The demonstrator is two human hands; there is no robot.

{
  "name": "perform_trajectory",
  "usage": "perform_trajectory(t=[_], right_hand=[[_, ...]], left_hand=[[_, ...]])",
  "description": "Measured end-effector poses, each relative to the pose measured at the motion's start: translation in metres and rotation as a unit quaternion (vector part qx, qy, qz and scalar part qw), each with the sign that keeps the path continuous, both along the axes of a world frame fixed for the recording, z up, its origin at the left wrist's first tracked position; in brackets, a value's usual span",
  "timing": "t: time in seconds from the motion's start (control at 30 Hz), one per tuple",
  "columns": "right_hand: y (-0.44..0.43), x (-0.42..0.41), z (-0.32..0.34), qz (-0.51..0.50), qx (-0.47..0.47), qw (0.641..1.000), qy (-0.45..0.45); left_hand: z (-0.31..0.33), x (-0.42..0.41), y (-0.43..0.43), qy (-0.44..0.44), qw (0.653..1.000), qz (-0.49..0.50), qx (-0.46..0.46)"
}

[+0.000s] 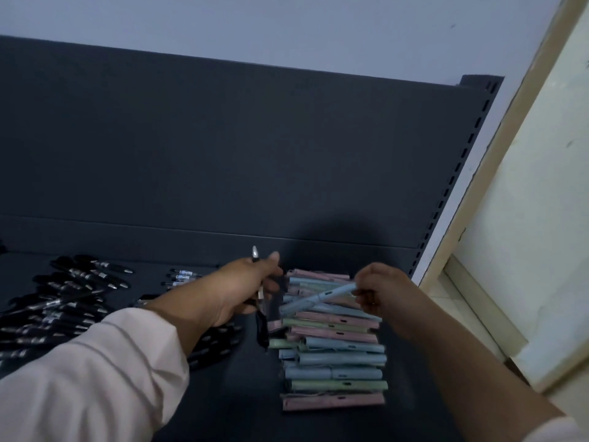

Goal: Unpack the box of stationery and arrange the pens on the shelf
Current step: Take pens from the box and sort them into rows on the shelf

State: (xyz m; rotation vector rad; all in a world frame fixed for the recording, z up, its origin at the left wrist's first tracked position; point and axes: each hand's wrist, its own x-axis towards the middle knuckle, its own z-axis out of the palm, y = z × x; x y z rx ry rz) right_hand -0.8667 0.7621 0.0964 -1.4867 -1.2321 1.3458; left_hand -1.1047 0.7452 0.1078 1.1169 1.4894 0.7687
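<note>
A row of pastel pens (pixel 334 355) in pink, blue and green lies stacked side by side on the dark shelf (pixel 223 393). My right hand (pixel 379 290) pinches one light blue pen (pixel 315 299) by its end, slanted just above the far part of that row. My left hand (pixel 242 288) grips a black pen (pixel 258 301) upright, its silver tip pointing up and its dark body hanging below the palm, just left of the row.
Several black pens (pixel 63 301) lie spread over the shelf's left side, and a few clear-bodied pens (pixel 183 277) lie farther back. The shelf's dark back panel (pixel 223 154) rises behind. A slotted upright (pixel 455 180) and a cream wall (pixel 526 218) close the right side.
</note>
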Motion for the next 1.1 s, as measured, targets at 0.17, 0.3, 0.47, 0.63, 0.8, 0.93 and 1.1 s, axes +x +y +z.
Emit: perform_trajectory(t=[0.17, 0.3, 0.47, 0.63, 0.8, 0.93, 1.1], right_hand=[[0.0, 0.023, -0.025, 0.009, 0.022, 0.981, -0.19], [0.002, 0.027, -0.025, 0.074, 0.075, 0.919, -0.38], [0.0, 0.014, -0.012, 0.096, 0.17, 0.837, -0.511], [-0.009, -0.034, 0.011, 0.157, 0.228, 0.917, -0.288], [-0.026, -0.088, 0.004, 0.273, 0.181, 0.926, -0.189], [-0.034, -0.11, -0.016, 0.327, 0.196, 0.886, -0.265], [-0.047, -0.132, -0.016, 0.355, 0.287, 0.798, -0.392]], left_hand=[[0.004, 0.006, -0.002, 0.004, 0.998, 0.058, -0.011], [0.002, 0.011, -0.007, 0.007, 0.997, 0.082, -0.006], [0.002, 0.016, -0.018, 0.035, 0.991, 0.112, 0.068], [-0.006, 0.007, -0.038, 0.315, 0.938, 0.03, 0.143], [-0.025, 0.001, -0.064, 0.474, 0.868, -0.037, 0.143], [-0.034, -0.017, -0.08, 0.494, 0.853, -0.03, 0.165], [-0.034, -0.051, -0.098, 0.568, 0.801, -0.009, 0.19]])
